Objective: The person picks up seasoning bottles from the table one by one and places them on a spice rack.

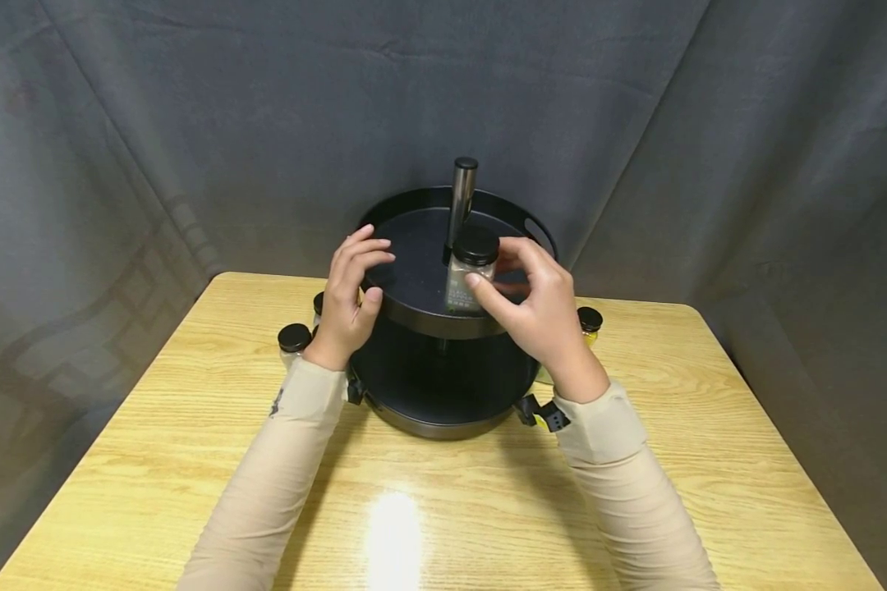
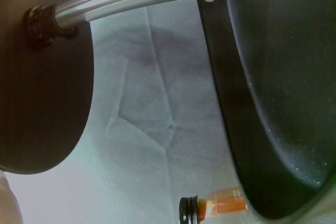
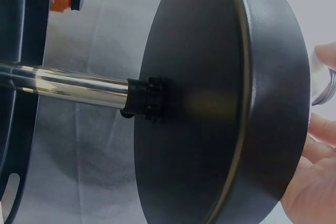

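Note:
My right hand [image 1: 543, 316] pinches a small clear spice jar [image 1: 471, 279] with a black lid between thumb and fingers. The jar is upright, over the front of the upper tray [image 1: 406, 250] of a black two-tier round stand. In the right wrist view the jar [image 3: 317, 82] shows only partly, past the tray's edge, with the right hand [image 3: 315, 195] beside it. At the upper tray's left rim is my left hand [image 1: 351, 287], fingers spread and loosely bent, holding nothing. Below it lies the lower tray [image 1: 443, 390].
A metal post [image 1: 461, 197] rises through the stand. Black-lidded jars [image 1: 294, 338] stand on the wooden table [image 1: 192, 427] to the left, one with orange contents [image 2: 226, 201]. On the right is a jar with a black lid [image 1: 590, 319]. Grey curtain [image 1: 266, 123] hangs behind.

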A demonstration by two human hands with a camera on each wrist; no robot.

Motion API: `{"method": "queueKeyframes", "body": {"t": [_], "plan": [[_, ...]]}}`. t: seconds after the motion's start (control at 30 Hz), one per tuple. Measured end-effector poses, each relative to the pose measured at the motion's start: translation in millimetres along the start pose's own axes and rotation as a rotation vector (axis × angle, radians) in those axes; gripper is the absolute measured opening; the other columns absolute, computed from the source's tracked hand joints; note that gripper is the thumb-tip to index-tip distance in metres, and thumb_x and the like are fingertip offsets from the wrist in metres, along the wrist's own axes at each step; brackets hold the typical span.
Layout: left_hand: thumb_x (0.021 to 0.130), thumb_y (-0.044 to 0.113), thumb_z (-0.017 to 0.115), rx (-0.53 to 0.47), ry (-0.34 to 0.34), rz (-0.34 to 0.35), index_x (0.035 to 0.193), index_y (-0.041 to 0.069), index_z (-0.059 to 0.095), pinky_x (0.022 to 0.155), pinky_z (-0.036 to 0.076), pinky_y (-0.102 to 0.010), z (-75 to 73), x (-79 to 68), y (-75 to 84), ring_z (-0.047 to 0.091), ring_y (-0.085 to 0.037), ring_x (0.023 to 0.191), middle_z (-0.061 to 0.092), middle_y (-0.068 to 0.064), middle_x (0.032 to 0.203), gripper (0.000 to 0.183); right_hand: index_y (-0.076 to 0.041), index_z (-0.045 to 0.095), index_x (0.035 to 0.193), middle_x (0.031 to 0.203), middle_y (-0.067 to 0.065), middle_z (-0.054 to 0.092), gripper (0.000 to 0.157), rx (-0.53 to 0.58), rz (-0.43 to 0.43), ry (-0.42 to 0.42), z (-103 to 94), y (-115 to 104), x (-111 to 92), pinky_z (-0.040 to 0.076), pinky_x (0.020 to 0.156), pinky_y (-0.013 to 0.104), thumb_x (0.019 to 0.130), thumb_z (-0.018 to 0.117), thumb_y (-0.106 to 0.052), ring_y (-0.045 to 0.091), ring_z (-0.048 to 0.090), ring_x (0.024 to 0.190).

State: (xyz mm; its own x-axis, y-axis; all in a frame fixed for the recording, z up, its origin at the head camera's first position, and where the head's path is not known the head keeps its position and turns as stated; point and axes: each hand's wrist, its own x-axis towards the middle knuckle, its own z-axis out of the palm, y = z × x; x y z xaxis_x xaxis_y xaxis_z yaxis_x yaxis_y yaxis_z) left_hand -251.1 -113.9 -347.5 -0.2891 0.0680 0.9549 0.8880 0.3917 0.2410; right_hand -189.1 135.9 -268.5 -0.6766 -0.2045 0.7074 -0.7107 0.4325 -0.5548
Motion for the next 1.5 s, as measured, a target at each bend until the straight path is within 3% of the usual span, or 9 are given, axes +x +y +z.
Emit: {"method": "queueKeyframes", "body": {"t": [0.6, 0.8, 1.07, 1.23, 1.5], "plan": [[0.104, 0.059, 0.037, -0.003, 0.008, -0.001, 0.11, 0.0, 0.065, 0.118, 0.029, -0.053, 0.5, 1.0, 2.7, 0.047, -0.035, 0.136, 0.063, -0.02, 0.121, 0.066, 0.0, 0.066, 0.119, 0.105, 0.013, 0.065, 0.037, -0.016, -0.034, 0.002, -1.1, 2, -2, 0.062, 0.078, 0.042, 0.088, 0.076, -0.017, 0.02, 0.065, 0.094], [0.104, 0.059, 0.037, -0.003, 0.008, 0.002, 0.11, -0.001, 0.065, 0.118, 0.03, -0.055, 1.6, 0.5, 2.8, 0.047, -0.036, 0.135, 0.063, -0.02, 0.121, 0.066, 0.002, 0.066, 0.121, 0.106, 0.015, 0.064, 0.04, -0.023, -0.06, 0.03, -0.5, 5, -3, 0.062, 0.079, 0.038, 0.087, 0.077, -0.016, 0.022, 0.065, 0.095], [0.104, 0.059, 0.037, -0.003, 0.006, -0.004, 0.111, -0.001, 0.065, 0.118, 0.029, -0.056, 2.8, -1.8, 4.5, 0.047, -0.036, 0.136, 0.063, -0.02, 0.121, 0.066, 0.0, 0.063, 0.13, 0.114, 0.017, 0.063, 0.039, 0.08, -0.073, 0.112, -4.4, 7, -8, 0.057, 0.082, 0.021, 0.092, 0.07, -0.008, 0.025, 0.066, 0.103], [0.104, 0.058, 0.037, -0.001, 0.014, -0.009, 0.111, 0.0, 0.065, 0.116, 0.029, -0.059, 4.1, -2.6, 7.8, 0.047, -0.036, 0.136, 0.063, -0.02, 0.121, 0.065, 0.001, 0.066, 0.125, 0.112, 0.014, 0.064, 0.031, 0.147, -0.069, 0.204, -9.2, 7, -13, 0.056, 0.087, 0.023, 0.094, 0.066, -0.005, 0.026, 0.063, 0.106], [0.104, 0.058, 0.037, 0.015, 0.036, -0.018, 0.111, 0.0, 0.065, 0.117, 0.028, -0.059, 8.0, -4.8, 15.9, 0.046, -0.038, 0.136, 0.062, -0.02, 0.121, 0.065, 0.002, 0.064, 0.128, 0.114, 0.007, 0.063, 0.032, 0.134, -0.048, 0.331, -20.4, 13, -25, 0.054, 0.097, 0.028, 0.097, 0.061, -0.003, 0.024, 0.062, 0.111]]}}
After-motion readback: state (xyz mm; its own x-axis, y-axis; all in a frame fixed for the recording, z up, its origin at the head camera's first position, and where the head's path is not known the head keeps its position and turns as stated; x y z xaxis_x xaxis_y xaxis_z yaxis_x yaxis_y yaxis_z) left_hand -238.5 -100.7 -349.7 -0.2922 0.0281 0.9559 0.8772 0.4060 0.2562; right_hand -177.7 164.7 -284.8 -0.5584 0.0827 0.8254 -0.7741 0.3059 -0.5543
